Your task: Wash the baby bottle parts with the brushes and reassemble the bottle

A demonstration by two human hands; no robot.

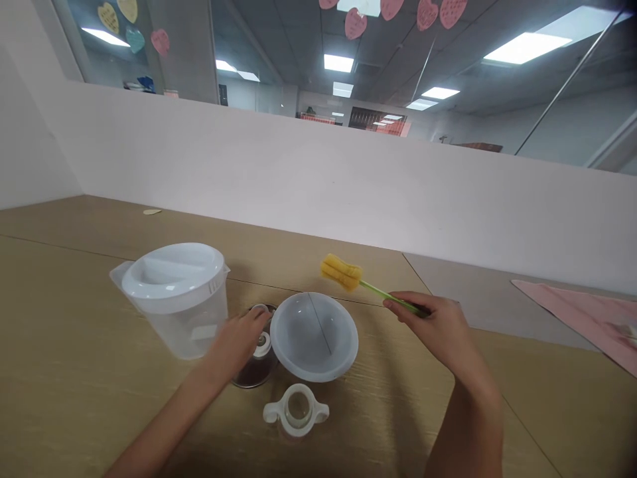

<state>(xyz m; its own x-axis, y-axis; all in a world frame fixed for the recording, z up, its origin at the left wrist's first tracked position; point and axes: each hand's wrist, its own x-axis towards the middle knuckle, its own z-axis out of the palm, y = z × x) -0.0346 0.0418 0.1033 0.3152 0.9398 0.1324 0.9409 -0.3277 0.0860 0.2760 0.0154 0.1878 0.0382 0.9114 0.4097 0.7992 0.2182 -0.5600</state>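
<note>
white two-handled ring (pixel 296 410) nearest on the wood table (pixel 74 398). left hand (pixel 237 340) fingers curled over a glass lid (pixel 256 362) with white knob, just left of the white bowl (pixel 313 336). right hand (pixel 438 325) pinching the green handle of a yellow sponge brush (pixel 341 271), raised over the bowl's far rim. lidded clear pitcher (pixel 174 295) left, pink cloth (pixel 582 312) far right.

No writing can be read anywhere in view. The clear pitcher (pixel 176 299) just left of the left hand (pixel 237 343) carries faint measuring marks on its wall, too small to make out. The paper hearts (pixel 354 23) hanging far above both hands bear handwriting that is too blurred to read.
</note>
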